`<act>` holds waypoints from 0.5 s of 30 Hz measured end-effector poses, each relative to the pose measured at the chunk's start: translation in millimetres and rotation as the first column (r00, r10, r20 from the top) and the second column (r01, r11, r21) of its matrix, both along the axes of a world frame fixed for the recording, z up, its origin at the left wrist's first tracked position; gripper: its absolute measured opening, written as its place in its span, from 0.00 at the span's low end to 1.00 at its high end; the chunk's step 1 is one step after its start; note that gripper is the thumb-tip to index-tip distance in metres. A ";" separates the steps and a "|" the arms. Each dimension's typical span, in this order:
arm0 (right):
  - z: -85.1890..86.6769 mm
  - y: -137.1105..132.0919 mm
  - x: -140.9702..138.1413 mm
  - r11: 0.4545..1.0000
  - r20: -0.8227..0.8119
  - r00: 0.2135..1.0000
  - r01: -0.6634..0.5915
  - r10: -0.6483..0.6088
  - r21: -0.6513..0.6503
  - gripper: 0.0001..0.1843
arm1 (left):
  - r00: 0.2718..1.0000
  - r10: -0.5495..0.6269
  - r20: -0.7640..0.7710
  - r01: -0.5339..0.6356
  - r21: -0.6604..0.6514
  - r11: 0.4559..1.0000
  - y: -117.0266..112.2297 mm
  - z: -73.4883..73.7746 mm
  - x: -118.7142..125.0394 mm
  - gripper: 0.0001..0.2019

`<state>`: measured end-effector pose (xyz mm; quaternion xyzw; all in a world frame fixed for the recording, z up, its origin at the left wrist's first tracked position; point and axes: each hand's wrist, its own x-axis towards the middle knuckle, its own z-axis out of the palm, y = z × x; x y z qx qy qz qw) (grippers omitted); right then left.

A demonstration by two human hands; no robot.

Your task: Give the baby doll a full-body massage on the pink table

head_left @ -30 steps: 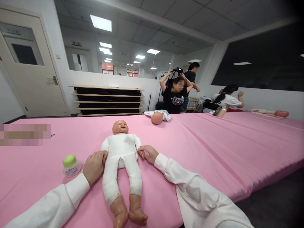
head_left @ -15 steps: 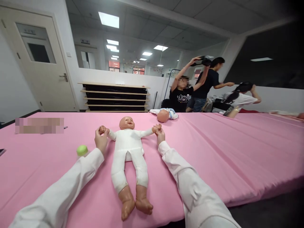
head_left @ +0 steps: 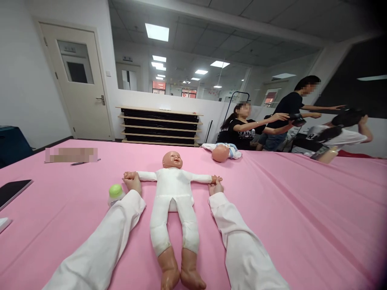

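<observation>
Pink cloth covers the long table (head_left: 298, 193) I'm watching from afar, and both of the person's hands sit near the table's near edge. The left hand (head_left: 132, 183) curls up under one doll hand, closed around it as far as I can tell; the right hand (head_left: 215, 187) grips the other between fingers and thumb (the exact finger placement is hard to read from here). Held this way, the white-suited baby doll (head_left: 173, 197) has both arms stretched straight out sideways, and the two grips seem to keep them spread. It lies face up, its long axis running from the head toward the far edge down to the feet at the near edge. Just beside the left hand stands a green-capped bottle (head_left: 116, 194); a second doll (head_left: 220, 153) lies by the far edge, near a co-worker (head_left: 242, 127).
</observation>
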<state>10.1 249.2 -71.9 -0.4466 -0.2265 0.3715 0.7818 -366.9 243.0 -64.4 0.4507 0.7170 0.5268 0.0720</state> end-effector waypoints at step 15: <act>85.8 -27.5 -119.3 0.924 0.889 0.458 -0.346 0.016 0.162 0.27 | 0.966 -0.250 0.069 0.219 0.298 0.929 -5.4 58.9 67.3 0.26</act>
